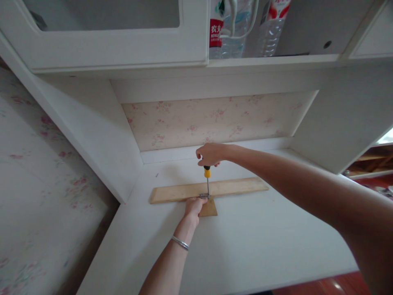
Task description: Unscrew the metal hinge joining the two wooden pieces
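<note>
Right hand [210,154] grips an upright screwdriver [207,180]; left hand [193,206] presses closed on the wooden strip [233,187].

Two wood pieces [208,189], one screwdriver [207,177], two bottles [233,28], one bracelet [180,243], two hands [210,154].

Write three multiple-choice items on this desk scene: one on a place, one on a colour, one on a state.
1. Where does the long wooden strip lie?
A. on the white desk top
B. on the upper shelf
C. on the floor

2. What colour shows on the screwdriver below the right hand?
A. blue
B. yellow and black
C. green

3. How is the screwdriver held?
A. lying flat
B. hanging from a hook
C. upright, tip down at a metal bracket

Answers: 1 A, the strip rests flat on the desk top. 2 B, a yellow and black collar shows. 3 C, its shaft points down beside the left hand.
</note>
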Demonstrator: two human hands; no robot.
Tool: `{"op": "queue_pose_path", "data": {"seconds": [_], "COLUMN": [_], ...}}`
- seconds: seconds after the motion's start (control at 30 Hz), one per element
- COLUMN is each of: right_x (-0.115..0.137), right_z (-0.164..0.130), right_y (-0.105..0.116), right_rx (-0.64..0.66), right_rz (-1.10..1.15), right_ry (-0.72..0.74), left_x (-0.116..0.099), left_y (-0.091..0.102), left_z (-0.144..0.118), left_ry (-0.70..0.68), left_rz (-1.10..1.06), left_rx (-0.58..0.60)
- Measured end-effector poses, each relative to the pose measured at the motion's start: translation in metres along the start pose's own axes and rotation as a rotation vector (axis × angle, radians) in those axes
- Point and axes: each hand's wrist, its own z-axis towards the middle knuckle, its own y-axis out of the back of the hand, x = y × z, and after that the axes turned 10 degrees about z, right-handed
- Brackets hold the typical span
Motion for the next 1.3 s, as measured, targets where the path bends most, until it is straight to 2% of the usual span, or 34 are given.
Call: {"op": "queue_pose_path", "data": {"seconds": [0.13, 0.33, 0.5, 0.57, 0.7, 0.87, 1.03, 1.2, 1.3], "right_x": [0.0006, 0.0024, 0.0025, 0.0044, 0.0073, 0.0025, 0.0017, 0.0033, 0.003], "right_z": [0.0007, -0.0013, -0.0023, -0.0035, -0.0054, -0.0036, -0.0014, -0.0035, -0.0038], "right_y": [-0.0011, 0.0006, -0.0003, 0.0003, 0.0028, 0.0017, -0.0004, 0.0003, 0.0008], "right_rx": [-0.048, 0.027, -0.054, -0.027, 0.061, 0.0, 0.012, -0.009, -0.004], "right_rz": [-0.069, -0.054, -0.114, -0.083, -0.065, -0.118, -0.08, -0.109, -0.104], "right_ry": [0.095, 0.011, 0.162, 0.13, -0.036, 0.193, 0.023, 0.127, 0.063], "left_x": [0.0006, 0.0024, 0.0, -0.001, -0.0004, 0.0026, 0.0041, 0.0042, 0.0043], "left_y": [0.0001, -0.0004, -0.0005, -0.0004, 0.0002, 0.0006, 0.0007, 0.0006, 0.0003], "left_z": [0.0007, 0.0024, -0.0007, -0.0015, -0.0003, 0.0025, 0.0039, 0.0036, 0.0035], "left_ry": [-0.019, -0.003, 0.003, -0.006, -0.034, -0.044, -0.053, -0.051, -0.049], "left_rz": [0.0, 0.015, 0.023, 0.024, 0.02, 0.034, 0.033, 0.023, 0.013], "left_rx": [0.006, 0.005, -0.002, -0.009, -0.006, -0.012, -0.008, -0.013, -0.001]}}
